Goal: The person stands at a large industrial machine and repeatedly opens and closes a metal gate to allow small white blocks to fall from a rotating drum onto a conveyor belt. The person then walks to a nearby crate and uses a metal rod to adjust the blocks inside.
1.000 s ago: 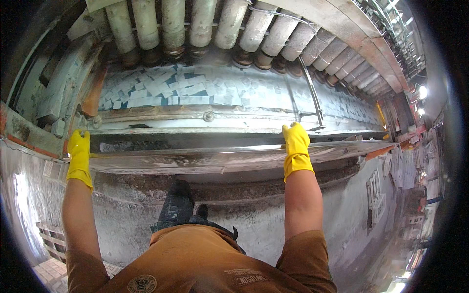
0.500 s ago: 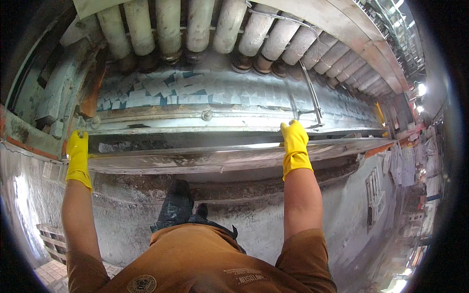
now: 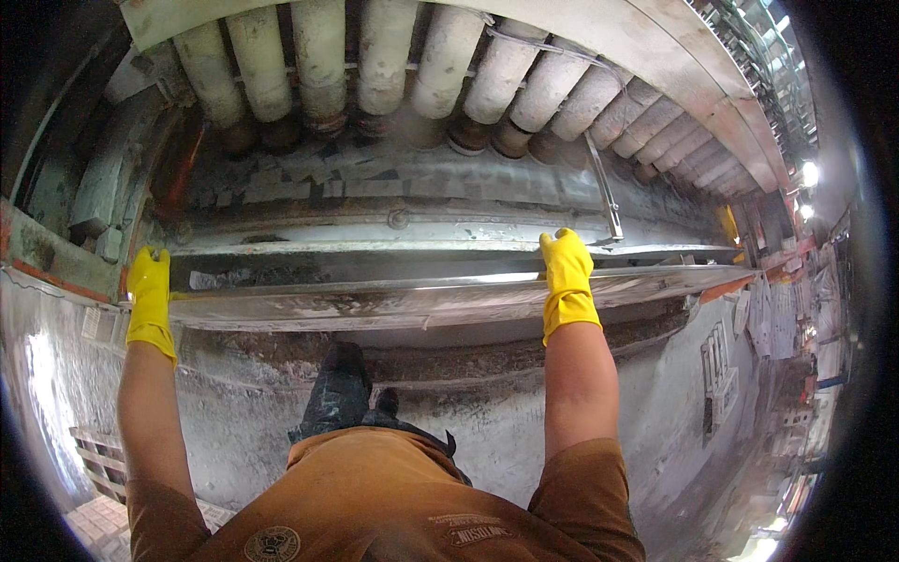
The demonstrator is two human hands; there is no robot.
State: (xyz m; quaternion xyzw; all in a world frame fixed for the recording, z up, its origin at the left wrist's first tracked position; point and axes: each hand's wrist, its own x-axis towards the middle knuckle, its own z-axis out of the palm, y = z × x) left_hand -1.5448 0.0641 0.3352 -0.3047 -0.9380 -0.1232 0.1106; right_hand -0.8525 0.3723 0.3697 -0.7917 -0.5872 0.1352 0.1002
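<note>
Both my hands wear yellow rubber gloves and are set wide apart along the front of a long machine. My left hand [image 3: 150, 286] closes round the upper edge near the left end of a long shiny metal panel [image 3: 375, 302]. Farther right, my right hand [image 3: 567, 281] grips the same panel edge, its fingers curled and partly hidden. A dark gap runs behind the panel, with a pale metal rail [image 3: 449, 247] beyond it. Past the rail lies a wet bed covered with light rectangular pieces [image 3: 318, 184], now dim and blurred.
A row of thick grey cylinders [image 3: 389, 61] hangs over the bed beneath a pale beam [image 3: 693, 80]. A thin metal arm [image 3: 604, 187] reaches down beyond my right hand. Below are a raised ledge [image 3: 487, 361], a grey floor [image 3: 496, 445] and a wooden pallet [image 3: 98, 459].
The cylinders, beam and thin arm have shifted slightly nearer and to the right. The bed looks darker and more smeared. My hands and the panel stay nearly in place.
</note>
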